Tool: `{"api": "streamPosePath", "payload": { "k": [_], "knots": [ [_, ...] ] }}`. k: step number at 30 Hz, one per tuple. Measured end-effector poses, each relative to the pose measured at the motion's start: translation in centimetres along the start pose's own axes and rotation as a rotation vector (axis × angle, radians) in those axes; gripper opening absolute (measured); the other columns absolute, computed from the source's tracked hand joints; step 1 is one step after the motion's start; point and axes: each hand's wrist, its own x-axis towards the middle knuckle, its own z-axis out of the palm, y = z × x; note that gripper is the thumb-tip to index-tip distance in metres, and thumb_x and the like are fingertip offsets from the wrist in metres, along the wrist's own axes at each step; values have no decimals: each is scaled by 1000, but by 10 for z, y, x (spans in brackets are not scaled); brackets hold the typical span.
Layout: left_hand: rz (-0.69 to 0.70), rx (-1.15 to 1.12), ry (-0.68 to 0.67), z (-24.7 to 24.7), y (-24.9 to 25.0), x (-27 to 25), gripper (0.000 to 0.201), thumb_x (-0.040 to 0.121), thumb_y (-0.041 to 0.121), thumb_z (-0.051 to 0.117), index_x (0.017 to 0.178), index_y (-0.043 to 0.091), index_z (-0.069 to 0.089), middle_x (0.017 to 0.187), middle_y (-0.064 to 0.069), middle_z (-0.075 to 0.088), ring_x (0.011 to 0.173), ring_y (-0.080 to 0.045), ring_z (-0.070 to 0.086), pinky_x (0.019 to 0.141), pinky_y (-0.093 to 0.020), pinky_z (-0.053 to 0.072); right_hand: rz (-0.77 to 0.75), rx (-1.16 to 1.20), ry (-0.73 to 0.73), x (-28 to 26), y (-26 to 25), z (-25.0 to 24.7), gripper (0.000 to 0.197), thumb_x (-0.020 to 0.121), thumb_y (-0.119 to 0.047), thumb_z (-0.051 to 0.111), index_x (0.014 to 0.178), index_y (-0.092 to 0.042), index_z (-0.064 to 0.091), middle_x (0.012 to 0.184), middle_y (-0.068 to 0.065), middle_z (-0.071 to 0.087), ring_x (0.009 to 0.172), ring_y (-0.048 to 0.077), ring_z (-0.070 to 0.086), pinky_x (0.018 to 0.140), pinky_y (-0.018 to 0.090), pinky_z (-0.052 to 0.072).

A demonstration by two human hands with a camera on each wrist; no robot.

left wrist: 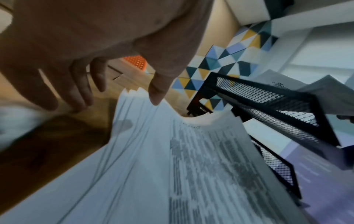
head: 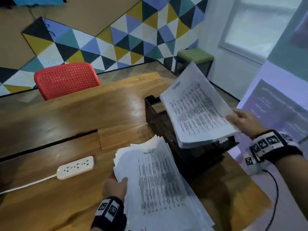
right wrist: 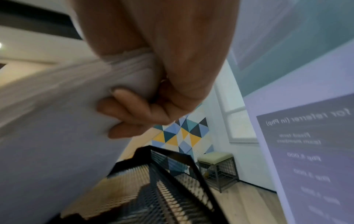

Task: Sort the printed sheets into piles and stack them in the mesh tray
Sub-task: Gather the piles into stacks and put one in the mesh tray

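Note:
A fanned pile of printed sheets point(head: 158, 184) point(left wrist: 172, 174) lies on the wooden table point(head: 103, 117), just left of a black mesh tray point(head: 156, 124) point(left wrist: 268, 97) point(right wrist: 172, 181). My left hand point(head: 119, 181) point(left wrist: 126, 94) is at the pile's left edge with its fingers straight and spread. Its thumb tip touches the paper. My right hand point(head: 233, 118) point(right wrist: 145, 84) pinches a thick bundle of printed sheets point(head: 196, 110) point(right wrist: 47, 128) by its right edge, thumb on top and fingers curled beneath. The bundle hangs tilted over the tray's top tier.
A white power strip point(head: 75, 167) with its cord lies on the table left of the pile. A red chair point(head: 66, 79) stands behind the table and a green-topped stool point(head: 195, 55) point(right wrist: 216, 157) in the corner. A projected slide point(head: 275, 110) covers the right wall.

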Motion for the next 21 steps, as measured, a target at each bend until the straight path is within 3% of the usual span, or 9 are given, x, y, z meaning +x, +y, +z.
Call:
{"api": "streamPosePath", "payload": {
  "k": [2,3,4,6,8,13,15,17,21],
  "knots": [
    [-84,54,-22,3,-10,-2,42,87,35,68,99,-5,68,101,-18,70,79,-29,59,75,-32,47,-9,-195,-98,23,1,-2,13,92,-9,60,104,-11,65,94,9,65,75,21,62,65,10,43],
    [-120,64,-44,6,-14,-4,46,87,40,66,102,-4,67,104,-18,70,83,-31,61,77,-33,49,-34,-295,-134,34,4,-1,12,93,-5,57,101,-11,64,91,10,66,73,22,62,64,12,45],
    [-141,68,-54,9,-17,-3,49,85,44,65,105,-2,66,104,-18,70,86,-32,64,79,-34,51,-56,-370,-162,44,9,3,16,93,-5,56,103,-11,66,92,13,68,77,28,65,68,21,48],
    [-152,81,-42,18,-24,-2,49,79,47,66,104,4,67,100,-14,71,86,-33,67,80,-35,55,-68,-510,-170,58,19,17,30,92,-10,58,121,-10,64,103,17,70,93,32,65,80,34,47],
    [-169,70,-18,26,-22,-8,46,73,44,69,100,7,66,96,-12,70,83,-32,67,78,-36,57,-83,-638,-115,63,28,33,37,93,-15,56,129,-10,57,112,19,69,101,34,64,84,37,46],
    [-215,66,-22,34,-14,-20,49,72,38,76,101,1,63,104,-15,64,86,-32,62,73,-34,54,-102,-833,-62,52,38,56,16,89,-13,50,103,-7,50,98,22,64,82,36,58,66,36,43],
    [-240,27,-33,36,-13,-20,57,69,39,78,106,0,61,109,-16,63,82,-30,61,70,-34,54,-167,-857,-16,46,42,60,30,85,-8,53,115,-5,51,108,20,59,92,38,58,68,37,44],
    [-239,-53,-45,33,-12,-21,51,70,38,79,102,3,64,102,-14,68,82,-31,64,76,-38,57,-289,-802,27,37,42,64,45,84,-8,58,128,-3,51,124,20,53,104,41,56,75,43,50],
    [-191,-250,-116,24,-14,-35,27,74,32,80,90,14,68,85,-3,70,77,-26,67,82,-38,55,-515,-603,98,12,33,69,54,78,-5,71,129,-1,56,129,20,54,115,37,53,92,45,49]
  ]
}}
